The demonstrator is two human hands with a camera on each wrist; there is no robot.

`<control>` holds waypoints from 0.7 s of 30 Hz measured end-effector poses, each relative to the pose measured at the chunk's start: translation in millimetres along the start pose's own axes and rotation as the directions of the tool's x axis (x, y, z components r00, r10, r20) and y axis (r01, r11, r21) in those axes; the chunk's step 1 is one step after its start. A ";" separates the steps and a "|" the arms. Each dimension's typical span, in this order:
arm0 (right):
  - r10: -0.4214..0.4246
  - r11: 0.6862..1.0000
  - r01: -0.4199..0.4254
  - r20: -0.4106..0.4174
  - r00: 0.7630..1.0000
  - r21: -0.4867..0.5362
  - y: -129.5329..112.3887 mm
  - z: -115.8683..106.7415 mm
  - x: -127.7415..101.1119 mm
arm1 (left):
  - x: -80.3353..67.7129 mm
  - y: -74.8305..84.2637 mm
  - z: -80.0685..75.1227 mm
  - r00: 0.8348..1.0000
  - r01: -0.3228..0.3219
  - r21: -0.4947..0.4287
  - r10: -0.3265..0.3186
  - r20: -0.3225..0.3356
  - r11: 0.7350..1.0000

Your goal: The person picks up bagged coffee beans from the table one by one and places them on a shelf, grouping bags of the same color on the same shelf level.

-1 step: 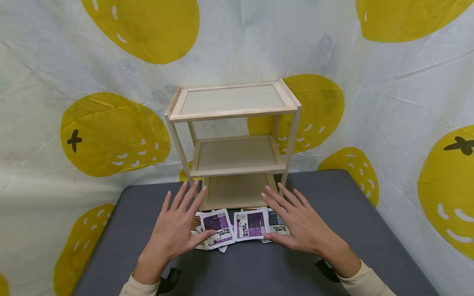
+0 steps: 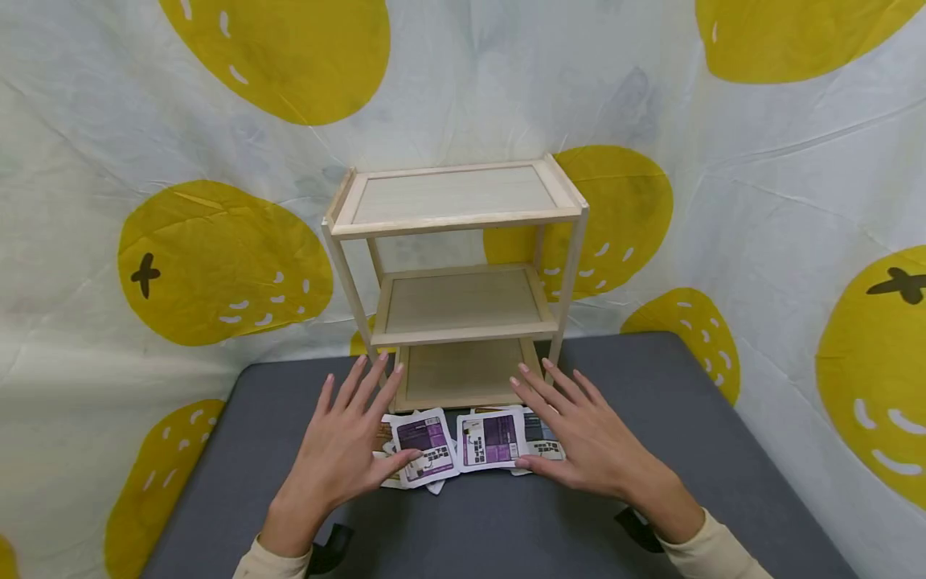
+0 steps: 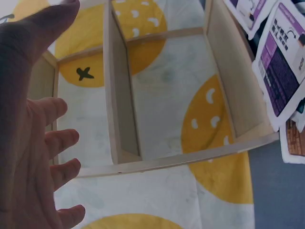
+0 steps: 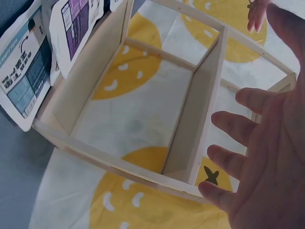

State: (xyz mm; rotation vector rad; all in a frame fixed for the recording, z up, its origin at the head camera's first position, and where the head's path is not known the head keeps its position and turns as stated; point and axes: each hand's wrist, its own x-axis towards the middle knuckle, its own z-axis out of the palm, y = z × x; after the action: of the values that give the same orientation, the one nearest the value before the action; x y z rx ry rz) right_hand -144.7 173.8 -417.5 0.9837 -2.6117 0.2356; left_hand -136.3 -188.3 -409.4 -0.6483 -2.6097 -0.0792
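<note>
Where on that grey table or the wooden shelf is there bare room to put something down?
All three boards of the pale wooden three-tier shelf are bare. The grey table is free right of the right hand, left of the left hand, and along the near edge. It is crowded in front of the shelf, where purple-and-white sachets lie between both hands.

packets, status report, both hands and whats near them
Left hand and right hand open, flat over packets. Packets lie on grey table. Wooden shelf right behind.
</note>
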 end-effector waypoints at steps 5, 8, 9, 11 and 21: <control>0.003 0.998 -0.001 -0.038 0.999 0.069 -1.0 -4.5 2.1 | 4.5 -7.7 -2.4 0.968 0.028 -0.264 -0.092 -0.232 0.964; 0.020 0.993 -0.011 -0.073 0.997 0.121 -0.6 -8.1 1.6 | 12.2 -14.9 -3.9 0.896 0.020 -0.489 -0.232 -0.378 0.872; 0.025 0.991 -0.014 -0.080 0.996 0.134 -0.2 -8.8 1.2 | 15.3 -18.0 -3.7 0.874 0.014 -0.546 -0.276 -0.401 0.838; 0.034 0.988 -0.022 -0.081 0.996 0.151 0.5 -9.3 0.0 | 21.3 -24.6 -2.3 0.844 0.017 -0.640 -0.354 -0.402 0.768; 0.040 0.968 -0.043 0.015 0.999 0.247 5.8 -8.2 -5.4 | 62.7 -67.3 16.4 0.899 0.070 -0.945 -0.431 -0.079 0.320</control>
State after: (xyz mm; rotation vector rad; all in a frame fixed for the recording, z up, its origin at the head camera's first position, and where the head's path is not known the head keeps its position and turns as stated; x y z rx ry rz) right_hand -142.7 183.7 -412.1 1.0108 -2.6594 0.5800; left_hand -223.3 -218.4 -393.4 -0.4473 -2.0694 -1.7578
